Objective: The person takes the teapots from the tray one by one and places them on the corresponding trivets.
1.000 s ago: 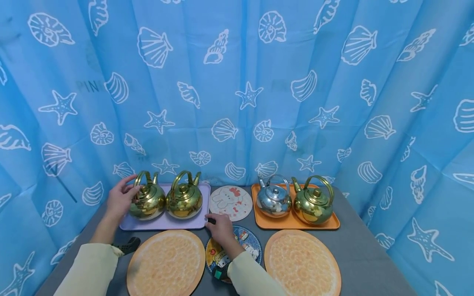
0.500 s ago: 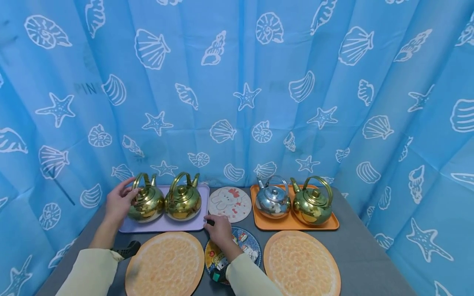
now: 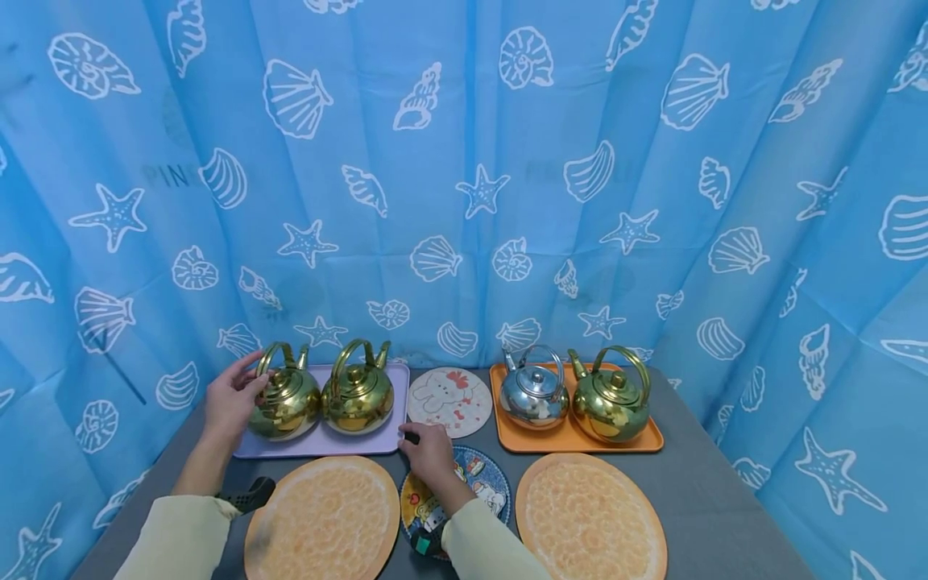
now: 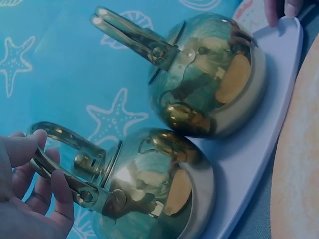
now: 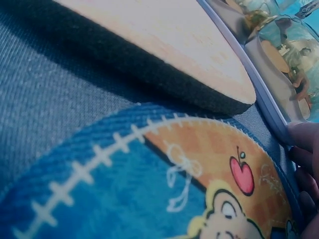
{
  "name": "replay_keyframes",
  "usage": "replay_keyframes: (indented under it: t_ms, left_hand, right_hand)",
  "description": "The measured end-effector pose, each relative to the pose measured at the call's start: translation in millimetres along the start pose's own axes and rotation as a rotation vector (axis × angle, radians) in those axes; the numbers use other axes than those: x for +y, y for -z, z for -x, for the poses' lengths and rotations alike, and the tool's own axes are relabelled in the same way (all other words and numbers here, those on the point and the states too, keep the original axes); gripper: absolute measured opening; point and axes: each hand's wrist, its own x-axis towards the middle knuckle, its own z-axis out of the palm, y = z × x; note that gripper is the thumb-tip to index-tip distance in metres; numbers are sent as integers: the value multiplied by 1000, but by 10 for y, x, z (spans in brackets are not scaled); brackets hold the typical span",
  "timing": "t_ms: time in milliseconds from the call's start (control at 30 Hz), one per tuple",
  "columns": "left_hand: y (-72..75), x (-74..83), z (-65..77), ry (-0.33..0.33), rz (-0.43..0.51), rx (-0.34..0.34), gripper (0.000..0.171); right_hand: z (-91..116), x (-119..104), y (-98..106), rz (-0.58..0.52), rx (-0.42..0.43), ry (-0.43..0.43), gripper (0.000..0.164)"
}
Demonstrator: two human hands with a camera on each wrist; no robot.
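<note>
Item: left hand point(image 3: 232, 396), thumb and fingers curled round the arched handle point(image 4: 65, 135) of a round, polished gold metal kettle point(image 3: 285, 409); presumably the surest hold on so smooth a body. Kettle upright, left end of a pale purple rectangular tray point(image 3: 329, 444).
Item: matching gold metal kettle point(image 3: 358, 404), just beside the first, unheld.
Item: right hand point(image 3: 429, 453), fingers bent, pinching the purple tray's near right corner, apparently to keep it from sliding.
Item: orange rectangular tray point(image 3: 520, 439) bearing a shiny silver metal kettle point(image 3: 535, 401) and a third gold metal kettle point(image 3: 613, 412); head view only.
Left wrist view adds: the riveted joint point(image 4: 87, 195) of the held handle.
Right wrist view adds: the thick dark edge of a round tan patterned mat point(image 5: 169, 42), unseen in the head view.
</note>
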Motion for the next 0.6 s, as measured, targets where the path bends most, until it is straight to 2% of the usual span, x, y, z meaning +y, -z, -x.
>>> replay_keyframes:
  t_ms: [267,500,600]
  left_hand:
    - [21,62,13,15,41,27,45]
    - [39,117,71,5,15,50,45]
    - [53,125,88,2,31,50,45]
  right_hand:
    - [6,-10,2,-18,-11,-14,26]
    - [5,-10,-3,-16,-10,-19,25]
    - [11,-8,-7,-14,-7,-15,25]
